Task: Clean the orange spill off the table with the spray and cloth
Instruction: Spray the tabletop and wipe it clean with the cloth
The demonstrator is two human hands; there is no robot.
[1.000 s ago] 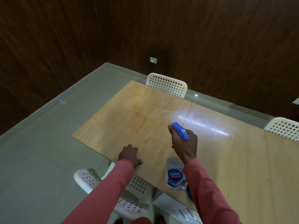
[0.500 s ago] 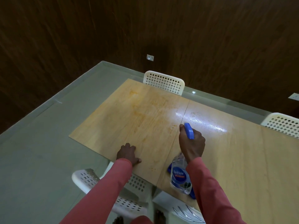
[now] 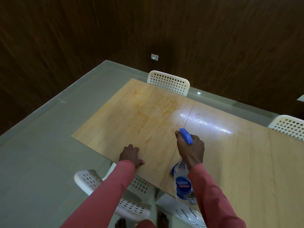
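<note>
A light wooden table filled the middle and right of the view, standing on a grey-green floor with dark wood-panelled walls behind. 3 white perforated chairs stood around it: 1 at the far edge, 1 at the right, and 1 at the near edge below the arms. A faint orange spill smeared the left half of the tabletop, beside a bright glare patch. The left hand lay flat on the near edge, loose and holding nothing. The right hand was clenched around the neck of a clear spray bottle, its blue nozzle aimed toward the spill. A sliver of blue cloth showed on the table just behind the bottle.
</note>
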